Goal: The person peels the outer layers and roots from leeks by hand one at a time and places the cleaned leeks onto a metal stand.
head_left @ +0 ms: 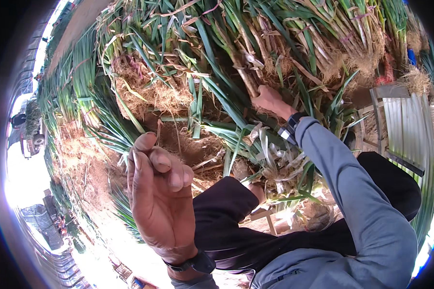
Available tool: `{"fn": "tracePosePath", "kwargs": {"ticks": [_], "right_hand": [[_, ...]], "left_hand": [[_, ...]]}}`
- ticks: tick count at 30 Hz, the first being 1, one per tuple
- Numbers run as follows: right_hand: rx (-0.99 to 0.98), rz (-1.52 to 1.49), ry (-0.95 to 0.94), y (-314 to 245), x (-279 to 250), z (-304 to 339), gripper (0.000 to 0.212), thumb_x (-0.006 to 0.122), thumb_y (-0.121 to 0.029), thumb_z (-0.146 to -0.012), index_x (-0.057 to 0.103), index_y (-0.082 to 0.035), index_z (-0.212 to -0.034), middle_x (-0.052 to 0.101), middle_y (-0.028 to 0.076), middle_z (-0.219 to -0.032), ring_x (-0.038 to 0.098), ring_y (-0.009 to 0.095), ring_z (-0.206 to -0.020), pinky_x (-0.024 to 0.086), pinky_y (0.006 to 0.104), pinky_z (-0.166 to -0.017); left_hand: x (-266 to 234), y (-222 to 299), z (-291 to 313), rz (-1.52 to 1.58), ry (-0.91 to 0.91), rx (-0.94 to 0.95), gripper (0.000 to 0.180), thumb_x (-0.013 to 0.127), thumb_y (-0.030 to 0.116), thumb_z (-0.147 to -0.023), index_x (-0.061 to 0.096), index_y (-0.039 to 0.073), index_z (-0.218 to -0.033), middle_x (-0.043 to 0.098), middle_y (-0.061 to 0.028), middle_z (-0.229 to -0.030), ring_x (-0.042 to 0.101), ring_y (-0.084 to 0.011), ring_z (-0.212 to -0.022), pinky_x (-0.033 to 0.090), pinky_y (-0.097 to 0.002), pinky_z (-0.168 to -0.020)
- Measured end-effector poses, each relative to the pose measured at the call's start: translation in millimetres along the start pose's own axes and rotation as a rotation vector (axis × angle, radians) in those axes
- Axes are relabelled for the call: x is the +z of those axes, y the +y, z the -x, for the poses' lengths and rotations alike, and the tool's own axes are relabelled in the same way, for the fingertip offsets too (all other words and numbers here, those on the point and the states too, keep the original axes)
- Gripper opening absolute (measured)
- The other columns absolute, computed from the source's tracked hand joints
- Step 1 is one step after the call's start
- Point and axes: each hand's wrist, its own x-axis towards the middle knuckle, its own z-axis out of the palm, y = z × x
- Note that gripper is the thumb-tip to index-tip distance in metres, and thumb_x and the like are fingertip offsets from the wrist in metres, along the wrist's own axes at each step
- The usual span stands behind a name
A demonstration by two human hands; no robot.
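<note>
At ten o'clock, tied bundles are lying, looking finished. At eight, the left hand is hovering loosely open, fingers bent, holding nothing visible. At one, the right hand is gripping a leek at its lower end, seemingly not yet tied. How many are remaining, the view is not showing.

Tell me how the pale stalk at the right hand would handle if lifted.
The stalk would probably stay fairly stiff low down, as it looks thick and straight there. Its top might flop, since long leaves nearby bend and droop.
</note>
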Motion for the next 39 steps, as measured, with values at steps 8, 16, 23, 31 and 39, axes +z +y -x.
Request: {"fn": "tracePosePath", "kwargs": {"ticks": [8,16,23,31,39], "right_hand": [[0.09,-0.546,-0.326,4.9,-83.2,113.6,0.028,0.069,-0.024,-0.091,0.063,0.002,-0.098,0.065,0.006,-0.079,0.062,0.012,-0.065,0.051,0.027,-0.056],[0.119,-0.646,-0.48,-6.7,-75.2,246.1,0.037,0.068,-0.029,-0.092,0.062,0.006,-0.104,0.062,0.008,-0.076,0.059,0.016,-0.058,0.051,0.0257,-0.05],[-0.664,-0.702,-0.064,-75.4,-191.5,271.6,0.057,0.074,-0.041,-0.09,0.062,0.005,-0.119,0.063,0.003,-0.089,0.056,0.006,-0.067,0.048,0.0197,-0.051],[-0.341,-0.849,-0.398,-131.0,-273.7,382.0,0.06,0.062,-0.047,-0.094,0.06,0.001,-0.129,0.063,0.004,-0.082,0.059,0.011,-0.072,0.051,0.0282,-0.066],[-0.408,-0.263,-0.4,-93.3,-209.8,390.3,0.027,0.06,-0.022,-0.095,0.06,0.0,-0.111,0.055,0.0,-0.069,0.054,0.013,-0.059,0.043,0.0355,-0.052]], "left_hand": [[3.8,2.8,3.8,0.01,-0.099,0.023,0.03,0.052,0.018,-0.105,0.058,0.0,-0.128,0.065,-0.0041,-0.096,0.059,-0.0114,-0.078,0.047,-0.0271,-0.074],[-2.6,-3.6,-0.2,0.023,-0.145,0.04,0.024,0.06,0.018,-0.102,0.064,0.004,-0.12,0.067,-0.0012,-0.094,0.062,-0.009,-0.081,0.05,-0.0258,-0.077],[-15.6,-14.2,-25.2,0.047,-0.051,0.055,0.023,0.066,0.018,-0.098,0.064,0.004,-0.116,0.064,-0.0009,-0.097,0.06,-0.0121,-0.085,0.053,-0.027,-0.079],[5.3,-52.6,-38.2,-0.147,0.217,-0.029,0.036,0.061,0.029,-0.101,0.057,0.003,-0.125,0.066,-0.0088,-0.104,0.063,-0.0192,-0.087,0.054,-0.0309,-0.084],[17.9,-52.8,-42.4,0.18,-0.121,-0.008,0.044,0.048,0.033,-0.106,0.046,-0.002,-0.132,0.062,-0.0184,-0.113,0.064,-0.0287,-0.098,0.055,-0.0442,-0.097]]}}
